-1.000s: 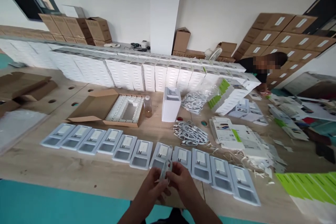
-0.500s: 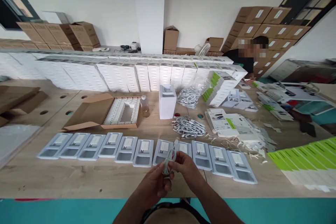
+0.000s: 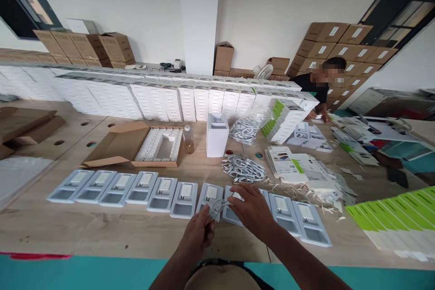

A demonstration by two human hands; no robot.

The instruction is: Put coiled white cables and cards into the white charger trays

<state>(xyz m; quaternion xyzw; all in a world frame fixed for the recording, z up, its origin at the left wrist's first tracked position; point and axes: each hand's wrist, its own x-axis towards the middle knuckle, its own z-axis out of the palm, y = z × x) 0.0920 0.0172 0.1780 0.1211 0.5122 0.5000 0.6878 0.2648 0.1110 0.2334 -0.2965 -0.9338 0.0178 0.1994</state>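
While the left hand (image 3: 200, 231) grasps a looped cable (image 3: 218, 207) by its near end, the right hand (image 3: 252, 210) curls its fingers at the far end, whether closed on it I cannot tell. Between the fingertips, the cable's long axis slants away and rightward, with the left hand nearer its bulk. Trays (image 3: 183, 210) spread to either side; beyond the fingers rest a cable pile (image 3: 243, 168) and, farther, a white box (image 3: 216, 140).

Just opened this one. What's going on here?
A person holds a light-coloured cable in the left hand, with the right hand at its loops, above a row of trays. White blocks sit in the trays that show clearly. Beyond them lies a pile of cables. Across the table, a co-worker leans in at the right.
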